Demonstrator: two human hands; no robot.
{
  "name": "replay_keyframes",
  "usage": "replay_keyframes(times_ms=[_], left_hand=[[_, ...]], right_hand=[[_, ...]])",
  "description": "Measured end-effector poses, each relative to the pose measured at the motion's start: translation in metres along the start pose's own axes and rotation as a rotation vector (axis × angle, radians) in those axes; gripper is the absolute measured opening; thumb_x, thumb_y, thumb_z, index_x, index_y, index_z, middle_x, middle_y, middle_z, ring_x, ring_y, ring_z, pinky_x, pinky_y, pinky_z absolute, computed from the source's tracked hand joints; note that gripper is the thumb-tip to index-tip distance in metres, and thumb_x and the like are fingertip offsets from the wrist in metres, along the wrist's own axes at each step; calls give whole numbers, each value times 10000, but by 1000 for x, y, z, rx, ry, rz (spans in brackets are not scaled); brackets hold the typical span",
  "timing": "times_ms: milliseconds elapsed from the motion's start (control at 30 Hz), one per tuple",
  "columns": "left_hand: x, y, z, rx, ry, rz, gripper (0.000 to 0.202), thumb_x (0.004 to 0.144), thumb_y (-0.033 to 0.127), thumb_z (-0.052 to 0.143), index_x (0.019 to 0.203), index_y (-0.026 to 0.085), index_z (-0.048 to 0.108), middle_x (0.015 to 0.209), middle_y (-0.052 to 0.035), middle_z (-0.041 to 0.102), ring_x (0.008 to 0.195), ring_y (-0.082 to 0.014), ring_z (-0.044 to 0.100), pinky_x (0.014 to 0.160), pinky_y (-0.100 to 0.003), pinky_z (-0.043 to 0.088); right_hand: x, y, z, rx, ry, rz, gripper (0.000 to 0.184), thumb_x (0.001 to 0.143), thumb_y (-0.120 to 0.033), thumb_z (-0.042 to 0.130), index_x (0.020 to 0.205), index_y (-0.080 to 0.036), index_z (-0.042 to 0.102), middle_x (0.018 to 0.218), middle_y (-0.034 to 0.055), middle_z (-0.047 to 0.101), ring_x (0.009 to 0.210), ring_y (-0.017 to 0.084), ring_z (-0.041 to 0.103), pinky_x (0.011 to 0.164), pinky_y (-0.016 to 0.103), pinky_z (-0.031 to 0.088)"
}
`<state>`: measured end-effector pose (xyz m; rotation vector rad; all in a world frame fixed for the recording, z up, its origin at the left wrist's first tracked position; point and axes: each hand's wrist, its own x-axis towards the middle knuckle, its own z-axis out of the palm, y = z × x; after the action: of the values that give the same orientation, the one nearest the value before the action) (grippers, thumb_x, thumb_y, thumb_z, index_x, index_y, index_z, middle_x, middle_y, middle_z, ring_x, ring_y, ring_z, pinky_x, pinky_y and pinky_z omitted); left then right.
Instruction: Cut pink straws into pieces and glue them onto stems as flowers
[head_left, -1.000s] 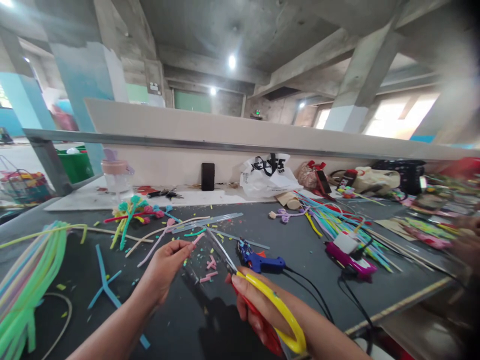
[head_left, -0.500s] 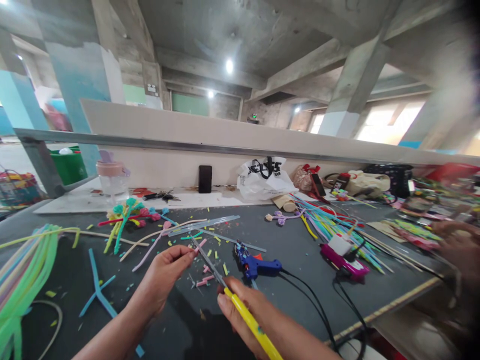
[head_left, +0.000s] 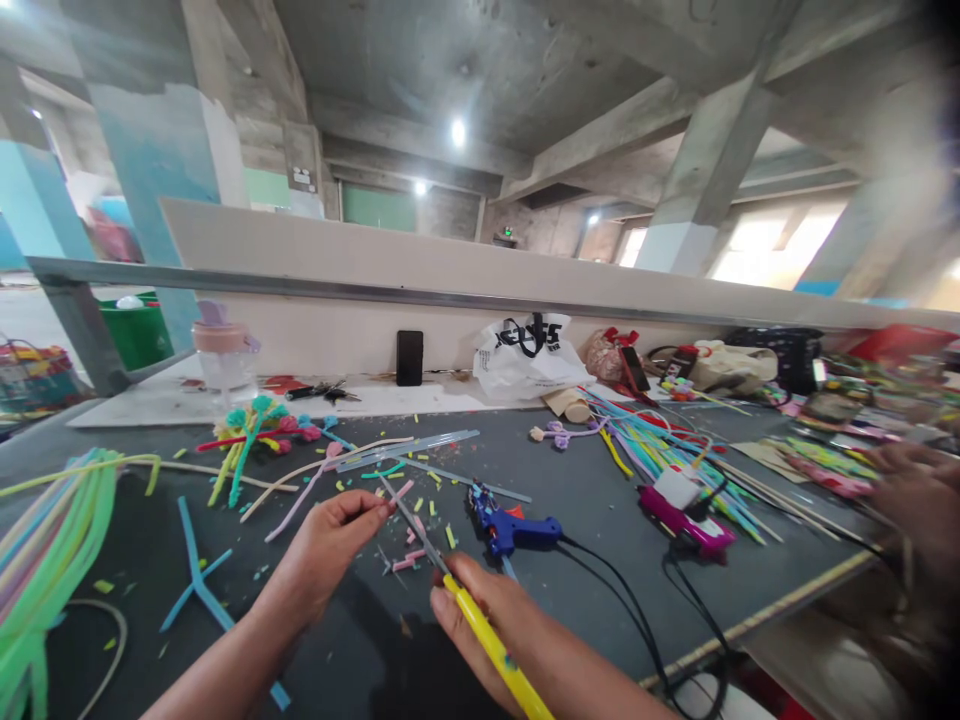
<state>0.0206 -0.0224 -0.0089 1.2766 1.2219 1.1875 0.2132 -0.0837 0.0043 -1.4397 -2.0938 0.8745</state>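
Note:
My left hand (head_left: 341,535) pinches a short pink pipe-cleaner strip (head_left: 405,490) between thumb and fingertips. My right hand (head_left: 487,610) grips the yellow handle of a pair of scissors (head_left: 484,630). Their blades point up and to the left, and the tips reach the pink strip just beside my left fingertips. Cut pink pieces (head_left: 409,562) lie on the dark tabletop under the blades, with small yellow-green bits scattered around. A blue glue gun (head_left: 514,527) rests right of the scissors.
A green bundle of pipe cleaners (head_left: 60,560) lies at left, near a blue branched piece (head_left: 196,580). Several coloured strips (head_left: 660,440) and a magenta power strip (head_left: 686,520) with cables are at right. A phone (head_left: 409,358) leans at the back. Another person's hand (head_left: 919,490) is far right.
My right hand and the scissors have shifted slightly left. Another pink bit seems to show beside the blades. My left hand has hardly moved and still pinches the pink strip.

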Motion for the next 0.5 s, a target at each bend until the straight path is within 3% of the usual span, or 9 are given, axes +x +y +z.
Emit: replay_keyframes(times_ms=[167, 367, 500], left_hand=[[0, 2, 0, -15, -15, -15, 335, 619, 473, 653, 665, 142, 637, 530, 28, 531, 445, -74, 382, 420, -186, 274], [1, 0, -2, -2, -14, -10, 364, 608, 497, 654, 685, 142, 641, 597, 1, 590, 507, -110, 469, 473, -206, 346], [2, -3, -4, -6, -44, 3, 350, 621, 484, 649, 696, 142, 643, 619, 2, 593, 537, -113, 479, 500, -207, 353]], right_hand=[[2, 1, 2, -38, 9, 4, 258, 874, -415, 370, 843, -190, 492, 596, -21, 458, 486, 89, 372, 457, 239, 273], [1, -7, 0, -94, 38, 21, 257, 860, -416, 364, 771, -200, 471, 585, -24, 461, 509, 96, 412, 506, 235, 306], [0, -15, -9, -101, -19, 39, 268, 874, -417, 342, 818, -207, 499, 647, -10, 509, 546, 104, 441, 536, 230, 325]])
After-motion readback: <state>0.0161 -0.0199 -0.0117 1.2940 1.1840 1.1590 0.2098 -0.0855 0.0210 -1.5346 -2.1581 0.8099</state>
